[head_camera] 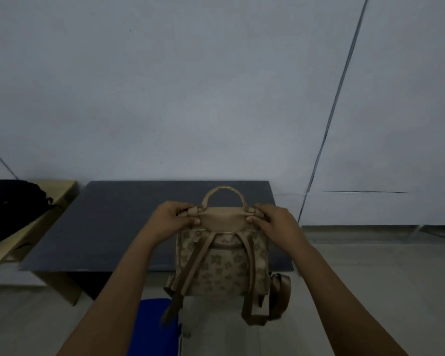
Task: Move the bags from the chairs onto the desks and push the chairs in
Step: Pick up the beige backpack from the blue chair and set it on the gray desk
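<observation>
Backpack (pixel 222 263), small, tan with a brown flower print, hangs upright in both hands over the near edge of the dark table (pixel 118 227); upper half is in front of the tabletop, lower half drops below the edge line. Cannot tell whether its base touches anything.

Left to right:
- Far left: a black bag (pixel 8 206) lies on a light wood table (pixel 62 191), which sits just beside the dark table's left edge, a narrow gap between them.
- Dark table: top bare across its left and middle portion, open room there. Far edge runs along the grey wall (pixel 190 86). A wooden side panel shows under the left front corner.
- Left hand (pixel 172 218) closed on the backpack's top left corner, fingers wrapped over the end of the roll by the handle base, thumb pressed on the near face.
- Blue chair (pixel 157 327) below and between the forearms, only part of its blue surface visible, near the table's front edge and under the left of the backpack.
- Backpack detail: arched carry handle (pixel 222 194) stands up above the tan top flap; two brown shoulder straps run down the near face and dangle loose past the bottom; a side pocket bulges at the right.
- Right hand (pixel 272 219) closed on the top right corner, same grip mirrored.
- Right of the table: its right edge ends just past the backpack; beyond is open grey floor (pixel 370 265) up to the wall base.
</observation>
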